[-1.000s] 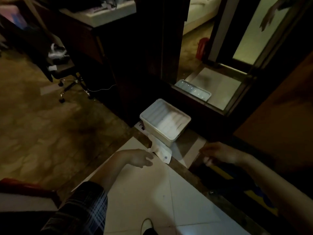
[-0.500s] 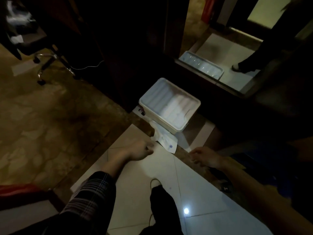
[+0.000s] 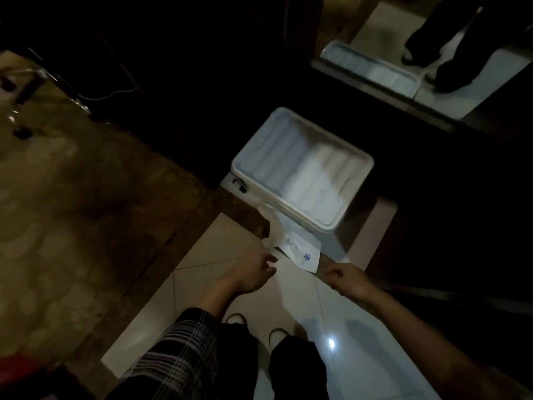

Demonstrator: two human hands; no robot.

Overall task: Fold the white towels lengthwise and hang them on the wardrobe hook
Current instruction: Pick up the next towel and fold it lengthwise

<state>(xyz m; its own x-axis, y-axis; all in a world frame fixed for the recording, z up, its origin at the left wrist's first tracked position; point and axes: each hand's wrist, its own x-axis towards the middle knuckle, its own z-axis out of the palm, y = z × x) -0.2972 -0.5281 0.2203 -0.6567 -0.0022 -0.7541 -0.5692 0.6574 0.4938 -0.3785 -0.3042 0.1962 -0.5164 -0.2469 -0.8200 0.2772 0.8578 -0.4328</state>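
A white plastic bin (image 3: 356, 210) stands on the floor ahead, holding several rolled white towels (image 3: 311, 180). A white cloth with a small blue logo (image 3: 300, 249) hangs over the bin's near edge down to the floor tiles. My left hand (image 3: 251, 274) reaches to the cloth's left corner, fingers curled at its edge; whether it grips the cloth is unclear. My right hand (image 3: 344, 280) is loosely curled just right of the cloth's lower corner, close to it. No wardrobe hook is visible.
A mirror (image 3: 432, 53) at the upper right reflects the bin and a person's dark legs. Dark wooden furniture (image 3: 202, 96) rises behind the bin. Patterned brown floor (image 3: 72, 212) lies left, white tiles (image 3: 288, 298) under my feet. A chair base (image 3: 20, 90) stands far left.
The view has tilted down and closer to the bin. Both hands have moved in toward the hanging cloth, the right one nearing its lower corner.
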